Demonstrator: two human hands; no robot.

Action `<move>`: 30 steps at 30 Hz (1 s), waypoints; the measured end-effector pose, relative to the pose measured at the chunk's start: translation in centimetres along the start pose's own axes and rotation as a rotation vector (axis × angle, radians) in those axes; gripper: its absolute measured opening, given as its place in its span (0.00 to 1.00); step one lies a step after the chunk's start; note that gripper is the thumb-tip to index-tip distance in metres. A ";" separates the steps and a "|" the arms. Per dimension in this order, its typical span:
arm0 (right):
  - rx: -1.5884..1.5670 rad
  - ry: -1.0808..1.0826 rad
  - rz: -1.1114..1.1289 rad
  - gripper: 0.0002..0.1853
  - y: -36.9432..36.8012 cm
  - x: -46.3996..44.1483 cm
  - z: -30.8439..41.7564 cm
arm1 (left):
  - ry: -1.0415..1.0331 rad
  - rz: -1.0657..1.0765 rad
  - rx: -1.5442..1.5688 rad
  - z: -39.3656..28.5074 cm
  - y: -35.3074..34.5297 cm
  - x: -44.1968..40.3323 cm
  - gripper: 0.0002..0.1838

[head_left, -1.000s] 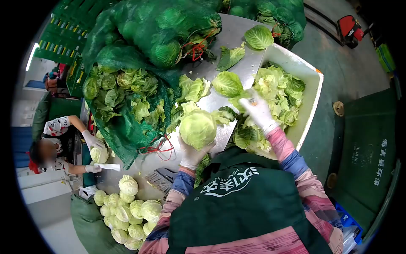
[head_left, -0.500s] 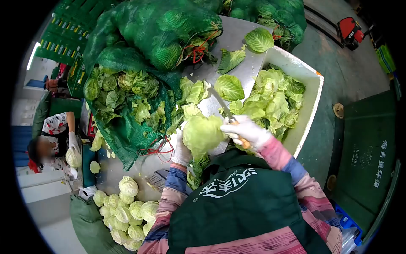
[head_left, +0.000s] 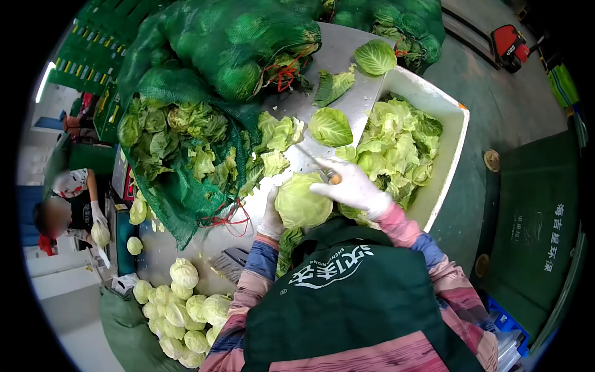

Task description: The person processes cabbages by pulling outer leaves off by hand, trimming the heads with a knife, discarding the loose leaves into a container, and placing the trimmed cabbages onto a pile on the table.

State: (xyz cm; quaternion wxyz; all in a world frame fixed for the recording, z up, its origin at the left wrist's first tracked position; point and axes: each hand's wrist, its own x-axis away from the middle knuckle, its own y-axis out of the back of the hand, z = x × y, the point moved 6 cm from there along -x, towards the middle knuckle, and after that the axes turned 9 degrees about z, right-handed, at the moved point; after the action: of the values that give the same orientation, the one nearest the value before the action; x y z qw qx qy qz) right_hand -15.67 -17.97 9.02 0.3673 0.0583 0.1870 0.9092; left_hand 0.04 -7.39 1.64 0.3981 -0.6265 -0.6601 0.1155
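A pale green cabbage [head_left: 302, 201] is held just in front of the apron. My left hand [head_left: 270, 217], in a white glove, wraps its left side. Gloved too, my right hand [head_left: 352, 187] grips a knife [head_left: 335, 179] by its wooden handle, fingers against the cabbage's upper right; the blade is blurred and points up and left. Beyond the cabbage, loose leaves [head_left: 279, 131] and a single round leaf [head_left: 330, 127] lie on the metal table [head_left: 304, 152]. To the right, a white foam box [head_left: 455, 133] is heaped with leaves [head_left: 396, 146].
Green net sacks of cabbages [head_left: 229, 43] stand at the back left, one open with leaves inside. Peeled cabbages [head_left: 180, 310] are piled at lower left, near a brush [head_left: 230, 263]. A co-worker [head_left: 77, 208] holds a cabbage at far left. A green bin [head_left: 533, 229] stands right.
My right hand came from the box to the cabbage, and the knife came into view. The cabbage was tilted and turned between my hands. The co-worker's hands moved with another cabbage.
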 end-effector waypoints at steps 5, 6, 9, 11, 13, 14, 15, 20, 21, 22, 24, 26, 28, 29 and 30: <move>0.020 0.030 0.039 0.22 -2.0 -0.5 -0.1 | 0.080 -0.033 -0.044 0.1 0.1 -0.1 0.41; -0.054 0.104 0.000 0.19 -2.1 -0.5 -0.4 | 0.097 -0.033 0.015 0.6 0.4 -0.1 0.41; -0.347 0.061 0.056 0.14 -3.3 -0.8 -2.3 | 0.107 -0.020 0.121 2.2 1.6 -0.3 0.40; -0.951 -0.488 -0.121 0.10 -1.9 0.4 -4.5 | 0.102 -0.012 0.169 3.7 3.1 -0.2 0.39; -1.260 -0.545 -0.514 0.13 0.3 1.2 -9.5 | -0.063 0.188 -0.014 4.3 3.7 -0.2 0.34; -1.192 -0.538 -0.606 0.13 0.7 1.4 -12.2 | -0.124 0.248 -0.072 4.6 3.9 0.0 0.33; -1.073 -0.680 -0.490 0.11 1.2 2.3 -10.9 | -0.173 0.188 -0.317 4.3 4.5 0.0 0.32; -0.450 -0.581 -0.123 0.11 -1.9 3.2 -15.2 | -0.212 0.121 -0.387 1.7 5.4 1.2 0.33; -0.449 -0.596 -0.088 0.11 -2.5 3.7 -15.3 | -0.240 -0.073 -0.667 0.8 7.8 2.5 0.33; -0.436 -0.602 -0.083 0.11 -2.9 4.1 -15.2 | -0.262 -0.186 -0.806 -0.7 9.0 4.1 0.32; -0.361 -0.550 -0.084 0.12 -3.7 4.5 -15.8 | -0.146 -0.458 -1.356 -4.3 10.1 7.8 0.33; -0.386 -0.578 0.004 0.13 -4.4 3.5 -14.0 | 0.025 -0.650 -1.764 -6.6 11.9 11.2 0.33; -0.184 -0.386 0.084 0.15 -5.6 1.1 -11.3 | -0.382 -0.646 -0.964 -7.4 14.2 14.6 0.36; -0.293 -0.423 0.181 0.20 -6.9 0.4 -10.0 | -0.517 -0.634 -0.696 -7.8 14.3 16.0 0.36; -0.274 -0.317 0.236 0.22 -7.0 -0.9 -5.3 | -0.526 -0.529 -0.309 -8.4 11.8 15.5 0.38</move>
State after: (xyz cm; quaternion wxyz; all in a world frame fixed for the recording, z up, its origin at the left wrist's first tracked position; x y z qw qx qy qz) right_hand -11.79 -15.61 1.44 0.2875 0.1711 -0.0063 0.9423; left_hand 15.96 6.15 5.37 0.1326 -0.4365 -0.8875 0.0650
